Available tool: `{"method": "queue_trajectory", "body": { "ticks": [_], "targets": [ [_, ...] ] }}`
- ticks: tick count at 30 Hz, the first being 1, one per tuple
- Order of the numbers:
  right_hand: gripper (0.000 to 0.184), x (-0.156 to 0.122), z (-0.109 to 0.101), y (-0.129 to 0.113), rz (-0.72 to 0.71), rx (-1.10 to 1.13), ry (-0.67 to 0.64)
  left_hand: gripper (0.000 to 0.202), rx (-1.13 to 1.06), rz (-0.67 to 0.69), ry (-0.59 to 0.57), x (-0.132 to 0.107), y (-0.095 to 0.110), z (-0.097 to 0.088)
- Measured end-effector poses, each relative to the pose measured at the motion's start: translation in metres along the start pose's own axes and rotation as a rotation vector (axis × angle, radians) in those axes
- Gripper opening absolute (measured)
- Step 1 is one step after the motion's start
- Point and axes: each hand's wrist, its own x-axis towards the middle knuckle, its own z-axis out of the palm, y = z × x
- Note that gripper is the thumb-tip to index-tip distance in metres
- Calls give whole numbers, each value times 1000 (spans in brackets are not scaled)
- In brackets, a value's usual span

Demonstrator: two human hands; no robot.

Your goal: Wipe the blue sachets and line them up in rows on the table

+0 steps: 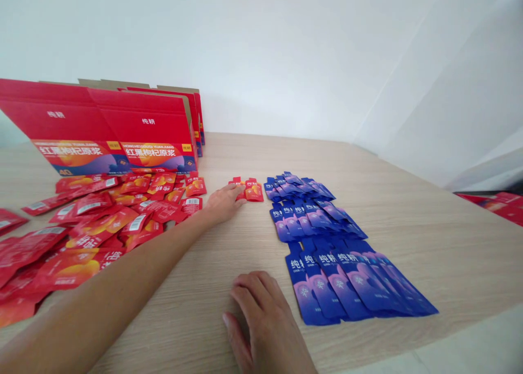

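My left hand (pixel 223 204) reaches out to the far middle of the table, fingers stretched over the edge of a red pouch (pixel 236 181) that they partly cover. Touching its right side lies a second red pouch (pixel 254 191), flat and face up. Nearer to me, my right hand (pixel 263 319) rests on the tabletop, loosely bent, thumb apart from the fingers and nothing in it. Right of it, blue pouches lie overlapped in three groups: a near row (pixel 351 281), a middle row (pixel 310 218) and a far row (pixel 296 187).
A loose heap of red pouches (pixel 102 216) spreads over the left of the wooden table (pixel 229 248). Behind it stand red cardboard boxes (pixel 122 126) with raised flaps. A white wall (pixel 278 63) bounds the back. Red printed items (pixel 498 205) show beyond the right edge.
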Motion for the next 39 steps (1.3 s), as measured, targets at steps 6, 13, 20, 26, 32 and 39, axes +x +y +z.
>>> {"method": "queue_trajectory", "body": {
  "ticks": [6,13,20,26,32,39],
  "targets": [
    [31,0,-4,0,15,10,-52,49,238,-344,-12,-2,-39,-36],
    [29,0,-5,-4,28,-2,-49,41,245,-294,-170,-15,-57,-37],
    [28,1,-6,-7,57,17,-55,38,189,-124,-148,-19,-34,-27],
    [27,0,-8,-7,56,10,-64,37,141,-73,-120,-25,-30,-21],
    [27,2,-10,-10,68,9,-78,53,108,-53,-119,-30,-39,-32],
    [22,1,-9,-8,52,14,-65,74,45,-48,-300,-46,-91,-79]
  ]
}}
